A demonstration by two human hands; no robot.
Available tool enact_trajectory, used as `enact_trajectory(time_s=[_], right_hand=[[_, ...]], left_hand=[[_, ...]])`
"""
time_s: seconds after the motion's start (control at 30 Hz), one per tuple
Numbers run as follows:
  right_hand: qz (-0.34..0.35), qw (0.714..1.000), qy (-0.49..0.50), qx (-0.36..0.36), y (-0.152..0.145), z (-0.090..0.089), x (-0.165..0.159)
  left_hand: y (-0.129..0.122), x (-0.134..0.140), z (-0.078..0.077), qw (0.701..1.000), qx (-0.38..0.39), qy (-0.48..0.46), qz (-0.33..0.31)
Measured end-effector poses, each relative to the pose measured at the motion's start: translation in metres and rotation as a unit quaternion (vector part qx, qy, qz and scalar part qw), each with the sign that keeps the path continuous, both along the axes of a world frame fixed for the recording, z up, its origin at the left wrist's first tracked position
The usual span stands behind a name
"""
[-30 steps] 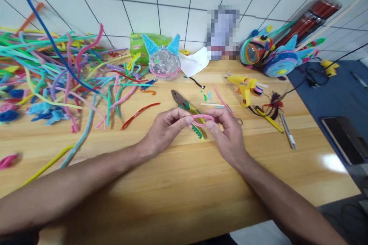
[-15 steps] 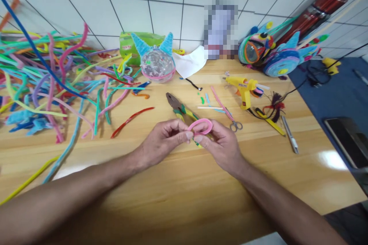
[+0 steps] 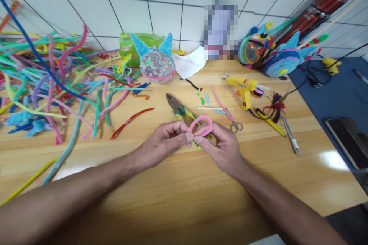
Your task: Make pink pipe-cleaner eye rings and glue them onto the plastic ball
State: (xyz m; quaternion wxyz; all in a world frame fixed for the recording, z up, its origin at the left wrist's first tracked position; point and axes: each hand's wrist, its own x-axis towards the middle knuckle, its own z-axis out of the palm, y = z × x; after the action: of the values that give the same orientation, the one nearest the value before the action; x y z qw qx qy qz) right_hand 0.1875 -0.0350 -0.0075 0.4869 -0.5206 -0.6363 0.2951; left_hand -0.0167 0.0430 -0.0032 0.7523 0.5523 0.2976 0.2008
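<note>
A pink pipe cleaner (image 3: 209,119) is bent into a ring and held up above the table. My left hand (image 3: 169,138) pinches the ring's lower left side between thumb and fingers. On the other side, my right hand (image 3: 222,145) grips it with the thumb at the bottom and the fingers behind. The two thumb tips nearly meet under the ring. Beneath the hands lie pliers (image 3: 175,103) with green and yellow handles, partly hidden by the ring and fingers. Just right of them rest small scissors (image 3: 236,126) and a pink strip (image 3: 220,101).
A tangled heap of coloured pipe cleaners (image 3: 51,76) covers the left side. At the back stands a clear ball with blue ears (image 3: 157,65). A yellow glue gun (image 3: 243,90), a yellow cutter (image 3: 271,122), a pen-like tool (image 3: 291,136) and a phone (image 3: 345,138) lie right.
The pink ring has tilted up and now shows a rounder, wider opening. Both hands stay almost in the same place, still pinching it.
</note>
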Motion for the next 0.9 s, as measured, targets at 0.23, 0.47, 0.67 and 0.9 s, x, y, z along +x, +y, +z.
enact_trajectory(time_s=[0.23,0.47,0.67,0.9], right_hand=[[0.014,1.0,0.003,0.026,0.002,0.0,0.001],[0.013,0.998,0.048,0.036,0.0,-0.005,0.0],[-0.045,0.994,0.095,0.036,-0.001,-0.007,0.002],[-0.061,0.995,0.071,0.02,0.0,-0.013,0.003]], left_hand=[[0.001,0.001,-0.008,0.995,-0.083,-0.05,-0.005],[0.0,0.002,-0.008,0.992,-0.106,-0.062,0.006],[-0.001,0.002,-0.01,0.997,-0.057,-0.033,0.036],[0.0,0.0,-0.009,0.998,0.031,-0.024,0.045]])
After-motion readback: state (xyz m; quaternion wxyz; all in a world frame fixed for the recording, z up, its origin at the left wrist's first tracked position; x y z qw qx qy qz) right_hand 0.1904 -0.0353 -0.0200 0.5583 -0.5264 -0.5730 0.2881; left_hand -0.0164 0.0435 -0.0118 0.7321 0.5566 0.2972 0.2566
